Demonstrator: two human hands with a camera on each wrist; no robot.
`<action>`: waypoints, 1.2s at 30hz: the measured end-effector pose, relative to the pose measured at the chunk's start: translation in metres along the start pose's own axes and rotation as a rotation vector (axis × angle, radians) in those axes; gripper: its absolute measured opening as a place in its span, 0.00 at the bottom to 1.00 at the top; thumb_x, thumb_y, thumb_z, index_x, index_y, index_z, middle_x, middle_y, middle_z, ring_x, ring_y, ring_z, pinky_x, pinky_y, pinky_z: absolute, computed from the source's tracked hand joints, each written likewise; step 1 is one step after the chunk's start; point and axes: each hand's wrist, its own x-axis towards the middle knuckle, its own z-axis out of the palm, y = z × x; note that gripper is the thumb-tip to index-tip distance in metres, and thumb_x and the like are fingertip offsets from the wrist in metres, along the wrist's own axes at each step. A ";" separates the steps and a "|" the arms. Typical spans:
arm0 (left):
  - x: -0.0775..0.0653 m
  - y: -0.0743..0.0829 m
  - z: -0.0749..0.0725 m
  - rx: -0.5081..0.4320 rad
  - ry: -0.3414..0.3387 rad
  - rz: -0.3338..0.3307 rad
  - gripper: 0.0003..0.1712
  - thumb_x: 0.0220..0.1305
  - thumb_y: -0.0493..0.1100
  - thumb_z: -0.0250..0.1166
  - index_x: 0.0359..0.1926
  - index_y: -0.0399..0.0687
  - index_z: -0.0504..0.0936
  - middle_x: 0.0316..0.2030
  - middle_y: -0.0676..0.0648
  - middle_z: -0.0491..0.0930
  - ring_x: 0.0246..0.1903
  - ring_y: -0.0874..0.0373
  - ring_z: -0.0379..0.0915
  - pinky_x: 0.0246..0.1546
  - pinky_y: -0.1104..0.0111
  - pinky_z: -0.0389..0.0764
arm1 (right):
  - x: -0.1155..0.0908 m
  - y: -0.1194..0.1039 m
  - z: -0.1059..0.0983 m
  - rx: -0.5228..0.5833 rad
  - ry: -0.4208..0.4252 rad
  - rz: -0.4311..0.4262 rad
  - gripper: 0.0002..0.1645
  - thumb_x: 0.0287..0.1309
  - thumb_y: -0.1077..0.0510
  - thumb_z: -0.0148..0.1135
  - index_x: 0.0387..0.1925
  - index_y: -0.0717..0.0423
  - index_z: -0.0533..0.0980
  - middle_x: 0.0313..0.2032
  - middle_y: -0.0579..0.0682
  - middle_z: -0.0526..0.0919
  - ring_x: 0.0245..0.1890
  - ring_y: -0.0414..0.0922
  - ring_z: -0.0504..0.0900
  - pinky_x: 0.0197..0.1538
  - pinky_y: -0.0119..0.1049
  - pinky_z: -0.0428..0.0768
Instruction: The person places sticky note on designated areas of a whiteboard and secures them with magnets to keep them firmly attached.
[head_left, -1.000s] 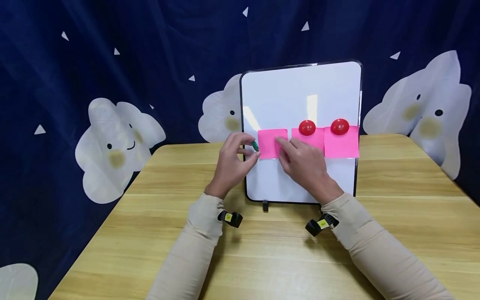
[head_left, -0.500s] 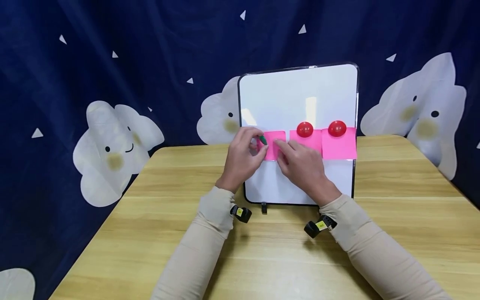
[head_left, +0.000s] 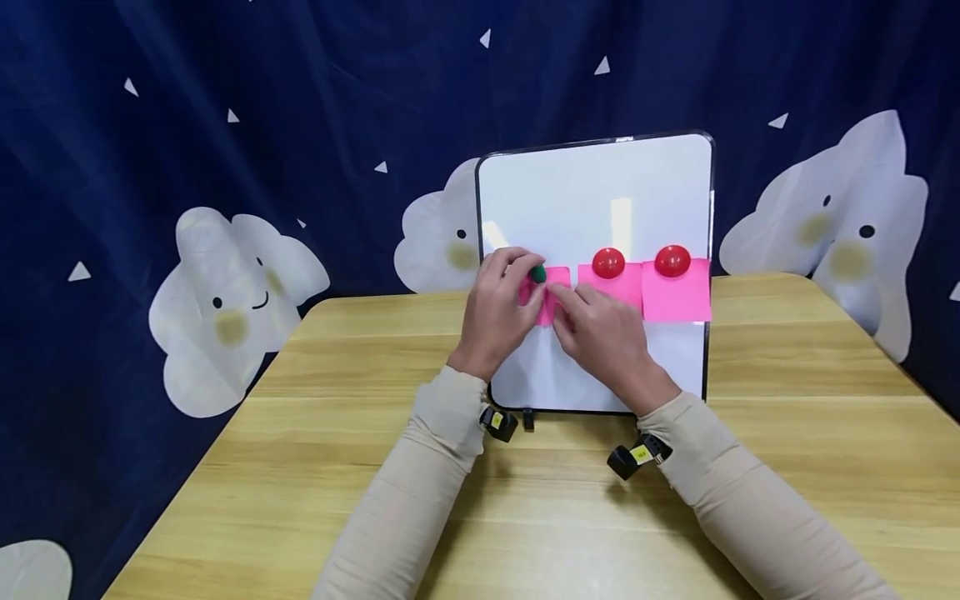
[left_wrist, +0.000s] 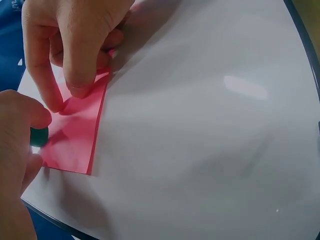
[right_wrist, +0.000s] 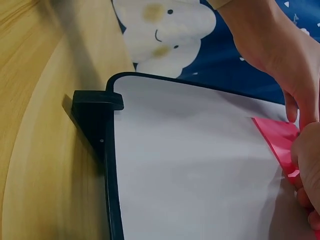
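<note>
My left hand (head_left: 495, 312) pinches a small round green magnet (head_left: 537, 273) between thumb and fingers, over the upper part of the leftmost pink sticky note (head_left: 560, 275). My right hand (head_left: 607, 337) has its index finger extended and touching that same note. In the left wrist view, the green magnet (left_wrist: 39, 137) shows beside the note's edge, and the right thumb and index finger rest on the pink paper (left_wrist: 75, 145). The note lies against a white board (head_left: 592, 192). Whether the magnet touches the board cannot be told.
Two more pink notes, the middle one (head_left: 632, 285) and the right one (head_left: 677, 298), hang on the board under red round magnets (head_left: 608, 263). A black foot (right_wrist: 95, 117) supports the board on the wooden table (head_left: 300, 467). Behind hangs a dark blue curtain (head_left: 315, 100).
My left hand has moved right with the green magnet, from beside the leftmost note to over its upper part. The right hand has stayed at the note.
</note>
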 end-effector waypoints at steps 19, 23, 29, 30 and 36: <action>0.005 -0.005 -0.004 0.167 -0.060 0.084 0.18 0.62 0.41 0.70 0.53 0.43 0.85 0.49 0.43 0.78 0.50 0.51 0.74 0.53 0.68 0.79 | 0.002 -0.006 0.003 0.000 -0.002 0.003 0.24 0.53 0.60 0.72 0.53 0.60 0.80 0.20 0.52 0.74 0.15 0.44 0.67 0.18 0.33 0.65; 0.005 -0.007 -0.004 0.169 -0.063 0.082 0.19 0.62 0.41 0.71 0.54 0.43 0.85 0.49 0.43 0.77 0.50 0.52 0.73 0.53 0.69 0.78 | 0.003 -0.007 0.004 0.002 -0.005 0.010 0.24 0.54 0.61 0.71 0.53 0.60 0.80 0.21 0.52 0.75 0.15 0.44 0.67 0.18 0.33 0.65; 0.005 -0.006 -0.003 0.156 -0.056 0.081 0.19 0.62 0.40 0.71 0.54 0.42 0.86 0.49 0.42 0.78 0.50 0.51 0.73 0.53 0.68 0.79 | 0.002 -0.006 0.005 0.009 -0.004 0.022 0.23 0.54 0.61 0.70 0.54 0.59 0.81 0.21 0.51 0.75 0.15 0.44 0.68 0.18 0.33 0.65; 0.005 -0.006 -0.003 0.155 -0.056 0.080 0.19 0.62 0.40 0.71 0.54 0.42 0.86 0.49 0.42 0.78 0.50 0.51 0.73 0.53 0.68 0.78 | 0.001 -0.006 0.005 0.010 -0.005 0.025 0.23 0.55 0.61 0.70 0.54 0.59 0.81 0.21 0.51 0.76 0.15 0.44 0.68 0.18 0.33 0.65; 0.006 -0.006 -0.002 0.171 -0.056 0.069 0.17 0.62 0.40 0.71 0.52 0.42 0.86 0.49 0.43 0.78 0.50 0.51 0.73 0.53 0.68 0.79 | 0.000 -0.005 0.006 0.008 -0.011 0.034 0.24 0.54 0.61 0.71 0.55 0.59 0.80 0.22 0.51 0.76 0.16 0.44 0.69 0.18 0.32 0.65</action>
